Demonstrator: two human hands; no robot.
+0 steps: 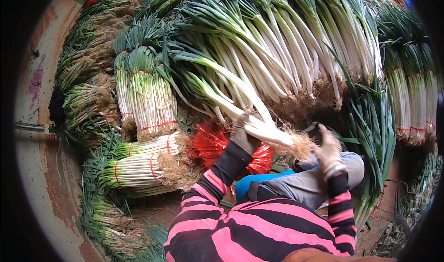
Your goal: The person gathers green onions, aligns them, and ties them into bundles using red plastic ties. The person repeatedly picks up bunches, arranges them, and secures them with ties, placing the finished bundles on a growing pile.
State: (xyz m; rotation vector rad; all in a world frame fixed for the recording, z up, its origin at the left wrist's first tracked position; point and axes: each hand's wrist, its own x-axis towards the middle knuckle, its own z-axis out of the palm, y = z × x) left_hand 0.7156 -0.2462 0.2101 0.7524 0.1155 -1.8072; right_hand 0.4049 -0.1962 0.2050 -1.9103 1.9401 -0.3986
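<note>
My gloved left hand (pixel 244 131) is closed around the white stems of a few long green onions (pixel 260 128), whose roots point to the lower right and whose leaves reach up and left. Beside the hairy roots is my right hand (pixel 327 149), also gloved, with its fingers apart and its palm towards them; whether its fingertips touch the roots is unclear. Beneath the held stems lies a bundle of red plastic ties (pixel 211 142). Just beyond, a wide row of loose green onions (pixel 277 60) leans with roots towards me.
Bundles bound with red ties stand at the left (pixel 149 95) and right (pixel 416 88); more lie at the lower left (pixel 135 170). Loose leafy stalks (pixel 373 137) lie beside my right arm. Stacked bunches (pixel 86 60) line the stained wall (pixel 31 112).
</note>
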